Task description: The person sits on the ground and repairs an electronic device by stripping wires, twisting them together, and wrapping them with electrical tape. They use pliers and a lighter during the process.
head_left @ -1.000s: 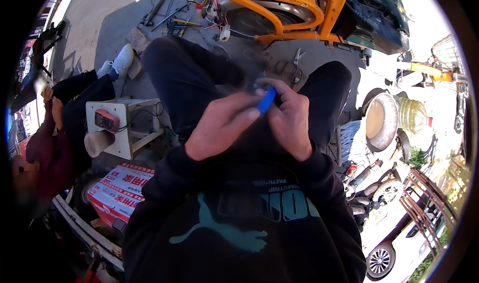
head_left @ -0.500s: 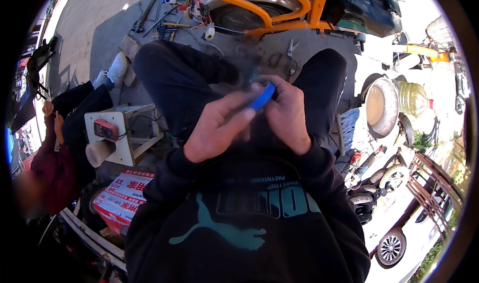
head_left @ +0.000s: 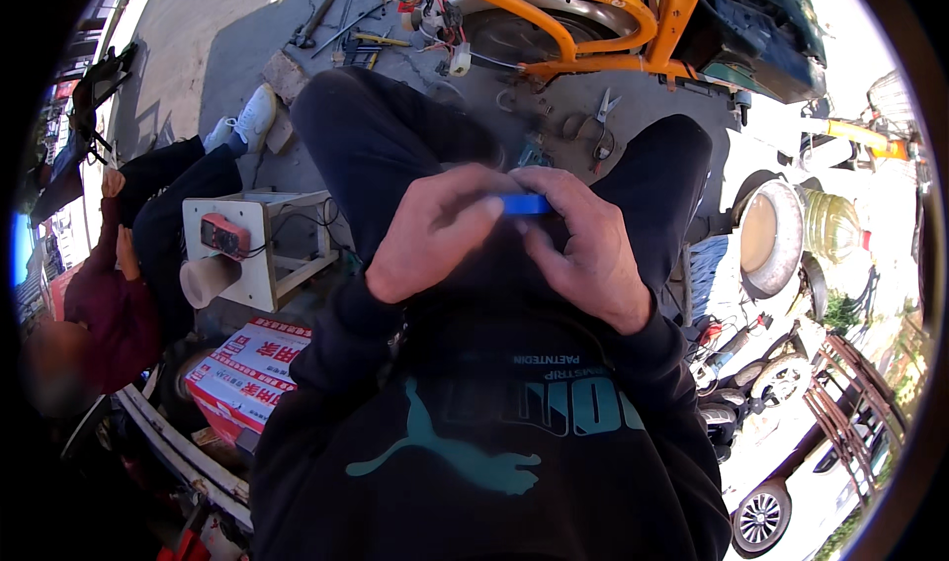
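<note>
Blue plastic is showing between the two hands: a small blue piece (head_left: 524, 204) is being pinched at the middle of the scene, above the person's lap. The left hand (head_left: 435, 230) is closing its thumb and fingertips on the left end of the piece, and the right hand (head_left: 583, 245) is curling its fingers around the right end, so both hands are gripping it and nearly touching each other. What kind of object the piece belongs to is hidden by the fingers. Both forearms are coming up in black sleeves from a black sweatshirt (head_left: 494, 432) with a teal print. The knees, in dark trousers, are spreading apart beyond the hands. Farther off, an orange frame (head_left: 593, 27) with loose coloured wires is standing on the pavement, with pliers (head_left: 603, 116) lying near it. To the left, a white stand (head_left: 267, 250) is carrying a red meter (head_left: 225, 235), a printed carton (head_left: 247, 368) is lying near it, and another person is sitting beside them.
</note>
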